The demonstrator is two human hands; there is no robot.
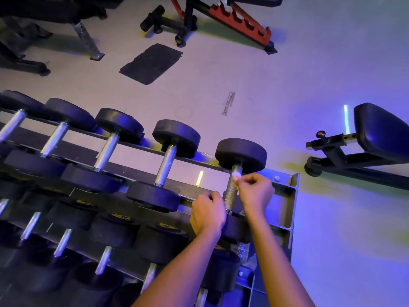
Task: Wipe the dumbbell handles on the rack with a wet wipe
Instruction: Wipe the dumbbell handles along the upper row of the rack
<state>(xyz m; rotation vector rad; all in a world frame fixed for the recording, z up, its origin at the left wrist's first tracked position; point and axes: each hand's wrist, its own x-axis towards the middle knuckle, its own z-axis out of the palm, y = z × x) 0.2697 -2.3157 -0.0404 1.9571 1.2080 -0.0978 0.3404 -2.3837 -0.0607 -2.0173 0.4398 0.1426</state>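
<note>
A tiered rack (285, 202) holds rows of black dumbbells with knurled metal handles. The rightmost dumbbell on the top tier has its handle (230, 191) between my two hands. My right hand (254, 193) pinches a small white wet wipe (235, 175) against the upper end of that handle, just below the far weight head (241, 155). My left hand (207, 212), fingers curled, sits just left of the handle's lower end by the rack rail; whether it grips anything is hidden.
More dumbbells fill the top tier to the left, the nearest handle (164, 166) beside mine, and lower tiers below. A padded bench (376, 134) stands at right. A red and black bench frame (239, 21) and a dark floor mat (152, 63) lie beyond.
</note>
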